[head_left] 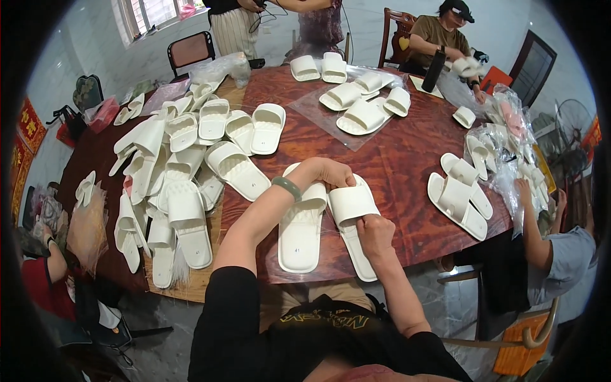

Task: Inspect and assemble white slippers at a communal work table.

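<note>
Two white slippers lie side by side before me at the table's near edge, their straps toward the far side. My left forearm, with a green bangle [286, 187], crosses over the left slipper [299, 239]. My left hand [335, 172] is closed at the far edge of the strap of the right slipper [354, 202], fingertips partly hidden. My right hand [376, 233] is curled into a fist at the near edge of that same strap, its fingers tucked in under it and out of sight. Both hands are on this one slipper.
A heap of white slippers [184, 197] covers the table's left side. More pairs lie on a clear plastic sheet [359, 137] at the far side, and one pair [455, 204] sits to the right. Co-workers sit around the round wooden table [407, 165]; a black bottle [434, 71] stands far right.
</note>
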A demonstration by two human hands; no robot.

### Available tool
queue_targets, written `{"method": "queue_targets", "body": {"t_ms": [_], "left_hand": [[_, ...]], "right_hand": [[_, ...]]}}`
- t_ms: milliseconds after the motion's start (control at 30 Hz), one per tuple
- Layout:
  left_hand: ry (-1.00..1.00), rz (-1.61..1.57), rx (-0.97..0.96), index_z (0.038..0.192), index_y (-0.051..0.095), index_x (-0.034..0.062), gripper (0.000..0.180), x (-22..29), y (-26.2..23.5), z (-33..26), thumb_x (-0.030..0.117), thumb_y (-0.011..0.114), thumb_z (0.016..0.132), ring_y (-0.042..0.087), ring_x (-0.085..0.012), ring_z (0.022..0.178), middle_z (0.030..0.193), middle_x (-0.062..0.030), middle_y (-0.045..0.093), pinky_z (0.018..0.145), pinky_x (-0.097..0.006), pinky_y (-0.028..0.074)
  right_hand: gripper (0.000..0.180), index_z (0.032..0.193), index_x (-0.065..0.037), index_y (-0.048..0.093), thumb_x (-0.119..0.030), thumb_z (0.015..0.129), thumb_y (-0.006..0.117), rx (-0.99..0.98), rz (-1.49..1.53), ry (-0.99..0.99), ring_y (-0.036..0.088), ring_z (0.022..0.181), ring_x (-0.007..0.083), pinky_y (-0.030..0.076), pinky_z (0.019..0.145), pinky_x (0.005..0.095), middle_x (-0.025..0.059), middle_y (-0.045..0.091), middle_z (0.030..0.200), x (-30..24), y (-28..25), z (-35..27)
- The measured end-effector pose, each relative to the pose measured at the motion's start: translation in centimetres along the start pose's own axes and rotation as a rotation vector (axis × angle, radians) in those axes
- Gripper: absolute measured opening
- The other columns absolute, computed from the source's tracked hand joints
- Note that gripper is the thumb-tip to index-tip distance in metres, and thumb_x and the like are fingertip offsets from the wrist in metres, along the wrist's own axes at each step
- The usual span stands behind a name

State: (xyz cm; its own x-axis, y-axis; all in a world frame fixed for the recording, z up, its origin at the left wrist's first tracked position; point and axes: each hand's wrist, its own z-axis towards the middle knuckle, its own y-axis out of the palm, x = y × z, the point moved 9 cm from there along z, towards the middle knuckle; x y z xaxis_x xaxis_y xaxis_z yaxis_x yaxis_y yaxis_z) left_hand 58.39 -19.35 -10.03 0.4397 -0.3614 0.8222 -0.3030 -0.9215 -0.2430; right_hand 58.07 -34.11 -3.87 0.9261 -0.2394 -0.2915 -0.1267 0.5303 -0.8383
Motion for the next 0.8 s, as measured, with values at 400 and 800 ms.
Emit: {"method": "queue_targets", "body": {"t_ms": [400, 800], "left_hand": [[0.403, 0.148, 1.141, 0.088, 0.06, 0.0024, 0.015, 3.1, -3.9, -11.4, 0.014, 0.051, 0.084, 0.062, -0.0258, 0.07, 0.073, -0.0116, 0.063, 0.065, -0.035, 0.048], [0.515, 0.058, 1.322, 0.104, 0.056, 0.0002, 0.022, 1.2, -1.2, -14.4, 0.014, 0.041, 0.096, 0.051, -0.009, 0.067, 0.08, -0.0029, 0.059, 0.064, -0.022, 0.043]], "right_hand": [[0.006, 0.077, -0.001, 0.066, -0.007, 0.078, 0.064, 0.24, 0.575, -0.057, 0.059, 0.053, 0.0228, 0.045, 0.05, 0.0312, 0.0128, 0.06, 0.063, -1.0, -6.6, 1.4], [0.021, 0.1, -0.001, 0.066, -0.014, 0.089, 0.055, -0.303, 1.196, 0.095, 0.052, 0.065, 0.0045, 0.043, 0.059, 0.0195, 0.0004, 0.064, 0.082, -2.1, 6.3, 10.8]]}}
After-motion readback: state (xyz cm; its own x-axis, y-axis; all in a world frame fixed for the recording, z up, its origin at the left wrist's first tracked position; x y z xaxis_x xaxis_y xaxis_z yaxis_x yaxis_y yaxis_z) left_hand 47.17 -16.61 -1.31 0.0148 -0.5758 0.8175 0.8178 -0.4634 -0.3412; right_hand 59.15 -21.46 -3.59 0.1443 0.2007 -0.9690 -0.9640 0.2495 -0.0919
